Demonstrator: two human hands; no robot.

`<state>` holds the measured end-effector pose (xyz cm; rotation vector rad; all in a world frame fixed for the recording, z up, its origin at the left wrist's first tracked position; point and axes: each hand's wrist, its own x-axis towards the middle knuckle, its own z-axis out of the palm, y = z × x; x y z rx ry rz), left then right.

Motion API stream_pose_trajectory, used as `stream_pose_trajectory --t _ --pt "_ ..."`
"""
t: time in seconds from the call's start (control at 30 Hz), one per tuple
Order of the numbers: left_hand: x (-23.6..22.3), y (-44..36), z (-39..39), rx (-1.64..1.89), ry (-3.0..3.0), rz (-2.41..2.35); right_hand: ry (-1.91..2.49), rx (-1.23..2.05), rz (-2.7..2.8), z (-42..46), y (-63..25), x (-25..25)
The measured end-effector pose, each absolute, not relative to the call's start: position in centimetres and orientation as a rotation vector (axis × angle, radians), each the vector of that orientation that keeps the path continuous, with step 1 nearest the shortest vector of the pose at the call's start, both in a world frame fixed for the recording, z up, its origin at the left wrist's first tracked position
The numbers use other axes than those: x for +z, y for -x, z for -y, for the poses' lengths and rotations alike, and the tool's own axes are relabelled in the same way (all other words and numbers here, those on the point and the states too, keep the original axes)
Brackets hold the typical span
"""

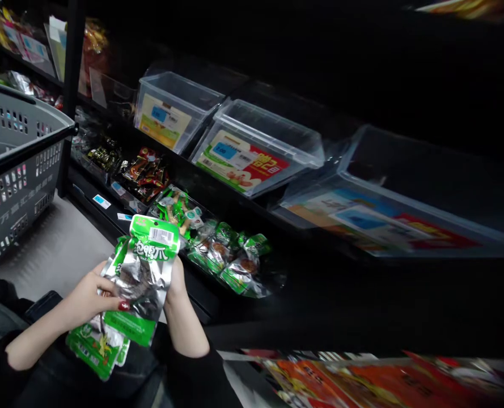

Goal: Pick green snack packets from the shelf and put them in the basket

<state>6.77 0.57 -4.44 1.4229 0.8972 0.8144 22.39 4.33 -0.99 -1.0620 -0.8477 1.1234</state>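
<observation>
While the left hand [96, 292] grips at least two green-and-silver foil food packets [143, 277] above the lap [141, 382], thumb across the front one, the right hand [175, 283] supports their right edge; its fingers are hidden, so closure cannot be told. Beyond, clear plastic trays [275, 281] hold at least three brown-filled packets [245, 269], plus several green [177, 212], red-brown [147, 173] and dark-gold packets [102, 154]. One grey perforated plastic basket [26, 195] stands left. At least three labelled clear plastic bins [269, 136] stand above the trays.
</observation>
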Motion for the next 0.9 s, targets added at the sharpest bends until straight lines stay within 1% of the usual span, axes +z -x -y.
stream_pose_trajectory --t 0.1,0.2,0.33,0.67,0.9 --pt "-4.2 -6.7 -0.6 0.872 -1.401 -0.967 1.010 1.161 0.783 -4.2 -22.5 -0.2" --pt "-4.1 -6.7 -0.7 0.918 -1.375 -1.002 0.976 1.168 0.834 -4.0 -22.2 0.3" --pt "-4.5 -6.9 -0.8 0.922 -1.379 -1.024 1.025 1.147 0.932 -4.0 -21.8 0.2" --pt "-5.3 -7.0 -0.9 0.978 -1.413 -1.063 1.008 1.151 0.922 -4.3 -21.9 -0.1" --pt "-5.3 -6.6 -0.9 1.033 -1.318 -1.007 0.860 1.269 0.713 -4.4 -22.4 0.4"
